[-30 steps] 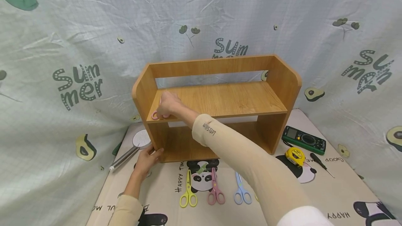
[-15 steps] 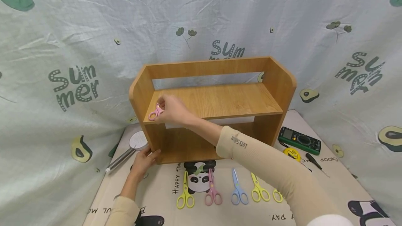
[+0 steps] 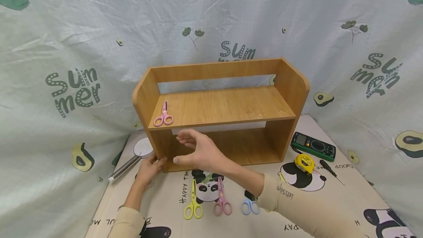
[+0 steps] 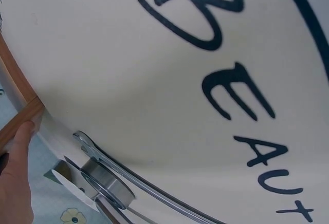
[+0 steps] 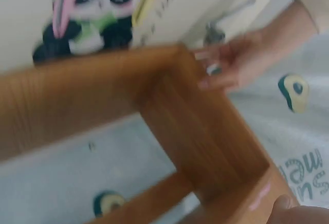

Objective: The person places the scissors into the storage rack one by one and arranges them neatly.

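A small pair of pink scissors (image 3: pixel 165 112) lies on the upper board of a two-tier wooden shelf (image 3: pixel 224 105), at its left end, handles toward the front edge. My right hand (image 3: pixel 204 152) is off the scissors, in front of the lower compartment, with thumb and fingers spread apart and nothing between them. My left hand (image 3: pixel 147 172) holds the shelf's lower left front corner, thumb at the front edge. In the left wrist view part of the left hand (image 4: pixel 18 183) shows against the wooden corner. The right wrist view is blurred.
Yellow scissors (image 3: pixel 193 198), larger pink scissors (image 3: pixel 221 197) and blue scissors (image 3: pixel 250 205), partly behind the right arm, lie in front. A multimeter (image 3: pixel 313 146), tape measure (image 3: pixel 304 163) and screwdriver (image 3: pixel 328 167) lie right. A silver-handled tool with a round head (image 3: pixel 143 147) lies left.
My right hand has let go of the small pink scissors on the upper board and moved down and right, its fingers spreading. The left hand stays at the shelf's corner.
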{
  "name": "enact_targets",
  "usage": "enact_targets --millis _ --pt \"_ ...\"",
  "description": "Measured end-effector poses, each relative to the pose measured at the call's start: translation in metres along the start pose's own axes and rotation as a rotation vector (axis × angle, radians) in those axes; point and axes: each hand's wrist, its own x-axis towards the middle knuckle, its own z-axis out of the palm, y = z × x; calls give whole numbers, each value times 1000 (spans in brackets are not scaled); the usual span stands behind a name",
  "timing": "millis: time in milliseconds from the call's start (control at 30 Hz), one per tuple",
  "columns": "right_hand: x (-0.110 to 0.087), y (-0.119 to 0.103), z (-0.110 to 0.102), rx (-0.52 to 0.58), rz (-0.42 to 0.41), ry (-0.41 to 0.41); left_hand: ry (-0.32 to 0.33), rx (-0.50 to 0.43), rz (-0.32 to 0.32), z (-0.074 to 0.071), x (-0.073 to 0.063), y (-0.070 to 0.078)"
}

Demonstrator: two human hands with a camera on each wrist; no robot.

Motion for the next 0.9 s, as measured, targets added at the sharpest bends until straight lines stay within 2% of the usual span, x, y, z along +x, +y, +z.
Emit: enact_targets --millis 200,433,667,900 --pt "-26 35 13 83 27 26 6 0 -8 -2 2 1" --pt "-53 78 29 165 100 48 -4 -21 -4 0 3 -1" --pt "-74 115 48 166 175 82 10 -13 -1 3 4 -2" --pt "-84 140 68 177 169 66 16 -20 -3 2 1 -1"
